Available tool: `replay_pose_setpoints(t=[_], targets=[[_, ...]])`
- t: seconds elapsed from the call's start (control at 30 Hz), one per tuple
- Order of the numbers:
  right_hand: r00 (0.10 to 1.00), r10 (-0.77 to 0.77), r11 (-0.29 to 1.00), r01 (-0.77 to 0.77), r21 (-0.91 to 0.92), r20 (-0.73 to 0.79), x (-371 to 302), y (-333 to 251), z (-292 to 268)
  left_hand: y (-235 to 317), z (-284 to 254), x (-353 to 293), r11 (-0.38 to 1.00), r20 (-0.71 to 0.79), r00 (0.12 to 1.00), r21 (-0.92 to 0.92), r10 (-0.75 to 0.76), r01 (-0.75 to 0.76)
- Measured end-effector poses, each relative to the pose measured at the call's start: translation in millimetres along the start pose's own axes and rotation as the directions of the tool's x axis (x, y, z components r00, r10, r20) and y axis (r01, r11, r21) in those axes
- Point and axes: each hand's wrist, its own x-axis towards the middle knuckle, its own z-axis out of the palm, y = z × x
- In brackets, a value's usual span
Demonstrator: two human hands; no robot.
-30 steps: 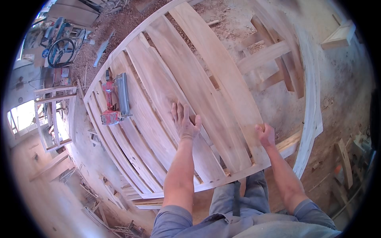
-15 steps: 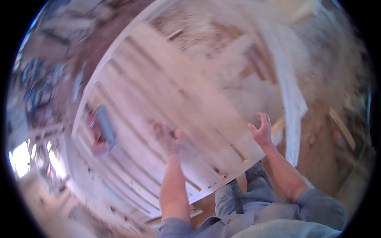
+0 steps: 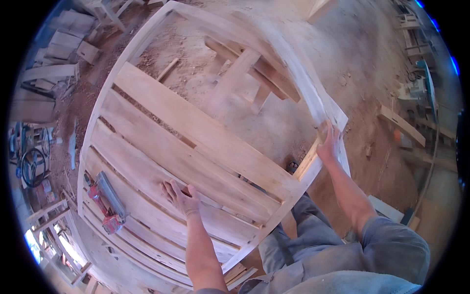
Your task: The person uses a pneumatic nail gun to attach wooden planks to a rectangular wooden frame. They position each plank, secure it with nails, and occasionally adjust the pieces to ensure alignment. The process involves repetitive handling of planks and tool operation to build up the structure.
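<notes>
A large wooden slatted frame (image 3: pixel 122 46) lies in front of me, with several wide pale slats (image 3: pixel 196 125) across its near and left part. My left hand (image 3: pixel 181 197) is over the middle slats, fingers spread, holding nothing; it seems to rest on the wood. At the frame's right side my right hand (image 3: pixel 329 139) is closed around the edge near a corner, its fingertips partly hidden. A red and grey power tool, which looks like a nail gun (image 3: pixel 106 203), lies on the slats at the left.
Through the frame's open part show several wood offcuts (image 3: pixel 254 68) on the dusty floor. Stacked boards (image 3: pixel 63 44) stand at the far left, above coiled cables (image 3: pixel 34 166). A curved wood piece (image 3: pixel 401 125) lies at the right. My legs are close to the frame's near edge.
My right hand has gone from open in the air to gripping the frame's edge. My left hand stays over the slats. The view has shifted and become sharper.
</notes>
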Motion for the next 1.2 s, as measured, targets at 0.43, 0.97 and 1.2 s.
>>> replay_pose_setpoints(t=[0.43,0.97,1.2], targets=[[0.530,-0.480,0.380,-0.593,0.710,0.699,71,-128,-45,0,-5,3,0.999,-0.035,0.999,-0.028,0.023,-0.024],[0.446,-0.582,0.447,-0.523,0.726,0.680,129,-237,45,-2,-8,0,0.996,0.041,0.997,-0.060,-0.060,0.062],[0.783,-0.370,0.677,-0.141,0.723,0.499,127,-255,80,0,-6,3,0.996,0.020,0.999,-0.076,-0.050,0.052]])
